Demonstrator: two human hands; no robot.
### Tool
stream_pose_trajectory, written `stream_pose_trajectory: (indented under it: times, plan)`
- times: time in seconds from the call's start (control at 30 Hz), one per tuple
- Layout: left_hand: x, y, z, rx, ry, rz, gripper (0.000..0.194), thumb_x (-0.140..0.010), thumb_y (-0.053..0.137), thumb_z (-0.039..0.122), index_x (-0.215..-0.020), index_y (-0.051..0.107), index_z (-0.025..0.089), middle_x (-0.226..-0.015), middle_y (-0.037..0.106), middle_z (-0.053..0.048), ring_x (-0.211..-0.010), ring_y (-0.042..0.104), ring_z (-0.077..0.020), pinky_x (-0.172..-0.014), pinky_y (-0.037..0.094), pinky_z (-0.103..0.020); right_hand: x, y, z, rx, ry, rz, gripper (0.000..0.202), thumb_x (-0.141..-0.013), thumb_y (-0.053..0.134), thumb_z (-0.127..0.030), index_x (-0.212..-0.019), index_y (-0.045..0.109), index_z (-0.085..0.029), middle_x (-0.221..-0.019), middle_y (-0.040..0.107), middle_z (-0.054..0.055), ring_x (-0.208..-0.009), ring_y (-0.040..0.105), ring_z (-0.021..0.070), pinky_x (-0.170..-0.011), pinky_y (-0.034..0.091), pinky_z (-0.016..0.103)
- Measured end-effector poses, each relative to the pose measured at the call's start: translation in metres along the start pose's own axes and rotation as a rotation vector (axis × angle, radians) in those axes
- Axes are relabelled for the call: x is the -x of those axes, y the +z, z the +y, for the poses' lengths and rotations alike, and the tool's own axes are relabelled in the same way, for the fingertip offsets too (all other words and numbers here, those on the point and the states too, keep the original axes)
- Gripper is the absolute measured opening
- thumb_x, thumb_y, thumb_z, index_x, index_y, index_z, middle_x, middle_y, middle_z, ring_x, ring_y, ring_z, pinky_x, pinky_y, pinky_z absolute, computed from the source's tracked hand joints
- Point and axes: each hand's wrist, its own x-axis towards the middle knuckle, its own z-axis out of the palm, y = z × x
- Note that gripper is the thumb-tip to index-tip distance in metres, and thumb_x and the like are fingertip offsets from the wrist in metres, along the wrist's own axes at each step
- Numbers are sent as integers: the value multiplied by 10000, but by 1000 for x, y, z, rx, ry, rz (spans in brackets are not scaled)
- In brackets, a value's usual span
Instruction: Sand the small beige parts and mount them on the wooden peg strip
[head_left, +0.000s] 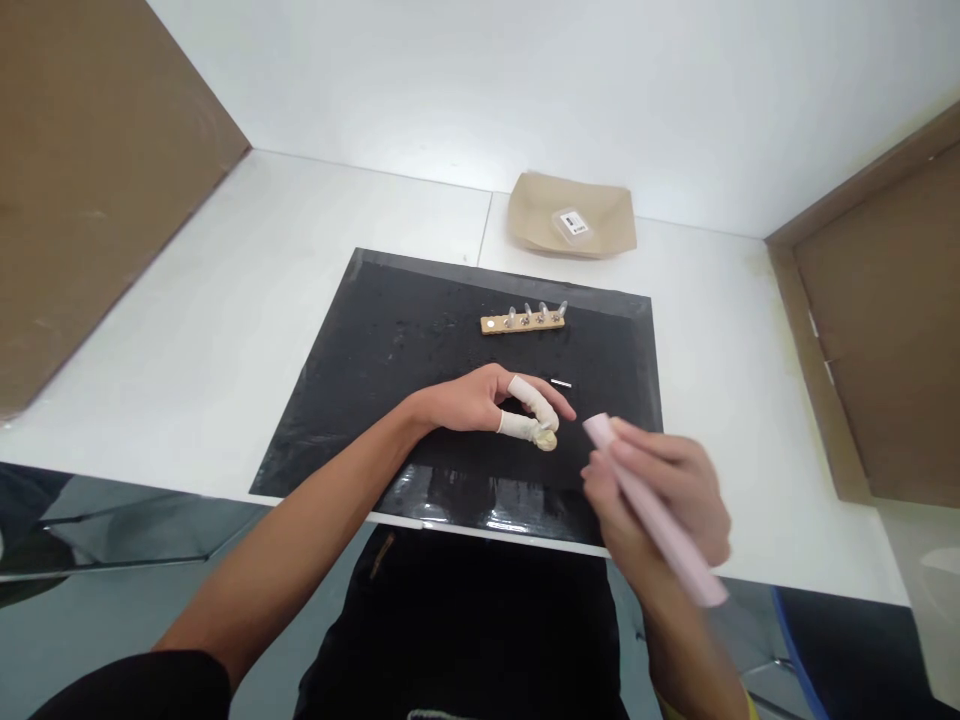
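My left hand (476,398) rests over the black mat, with white finger cots on its thumb and index finger. Those two fingertips pinch a small, pale yellowish rounded piece (545,439), too small to make out its kind. To the right, my right hand (667,490), somewhat blurred, grips a pale pink cylindrical stick (671,540). The stick slants, its upper end pointing toward my left hand but apart from it. Beyond the left hand lies a thin white strip (561,383). Farther back, a narrow wooden holder (498,325) carries several small clear pointed pieces.
The black mat (337,370) covers the middle of a white table (210,330). At the back stands a brown cardboard tray (529,225) with a small clear labelled box (573,228) inside. Brown panels (97,180) bound the left and right sides. The table's front edge is close to my body.
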Motion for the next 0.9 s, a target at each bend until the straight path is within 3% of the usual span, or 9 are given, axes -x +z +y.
stream_pose_trajectory:
  times: [0.1,0.2,0.33,0.4,0.5,0.73,0.83,0.9]
  plan:
    - [1,0,1,-7,-13,5,135,-873,798,273,-980,830,197,-1311,723,-94,-1220,670,-230,-1103,486,-347,-1,-5,-2,-101,174,-55,97,-875,782,-261,-944,742,-206,-873,729,13,-530,650,105,-471,583,213]
    - [1,1,1,-17,-10,5,125,-875,796,279,-963,831,197,-1306,723,-97,-1199,678,-230,-1089,495,-347,-3,-6,-4,-108,161,-125,385,-946,707,-506,-802,712,-149,-638,640,-46,-447,565,75,-418,522,180]
    - [0,1,0,-31,2,-4,107,-879,789,259,-956,830,198,-1300,725,-92,-1208,672,-225,-1092,487,-342,-5,-2,-3,-98,161,-1,295,-1037,622,-406,-1130,665,-130,-975,699,32,-725,668,109,-619,596,240]
    - [0,1,0,-34,-2,-4,110,-881,787,260,-963,829,200,-1303,724,-88,-1212,672,-222,-1095,483,-338,-5,-2,-1,-85,147,7,263,-1031,638,-375,-1182,650,-160,-1054,692,53,-805,676,124,-676,605,261]
    - [0,1,1,-43,-2,-14,108,-886,782,264,-963,827,202,-1306,725,-85,-1208,675,-221,-1102,477,-339,-8,-9,5,-74,109,0,256,-1035,634,-354,-1198,634,-157,-1053,682,50,-782,665,115,-637,587,236]
    - [-1,1,1,-78,2,-20,94,-890,777,258,-953,828,212,-1311,724,-77,-1218,672,-220,-1121,461,-344,-13,-25,9,-124,-25,-456,357,-1032,612,-461,-912,681,-132,-723,637,-36,-520,563,63,-462,515,180]
    - [-1,3,1,-107,3,9,118,-887,777,260,-979,827,206,-1304,728,-82,-1232,665,-226,-1126,461,-354,-18,-26,4,-147,-55,-551,370,-1037,605,-459,-875,678,-135,-678,625,-48,-477,534,50,-433,486,163]
    - [-1,4,1,-133,3,19,129,-891,774,272,-987,828,205,-1304,726,-85,-1233,665,-226,-1126,464,-353,-23,-28,4,-144,-46,-550,335,-1038,625,-416,-844,664,-147,-633,594,-63,-463,526,43,-426,452,138]
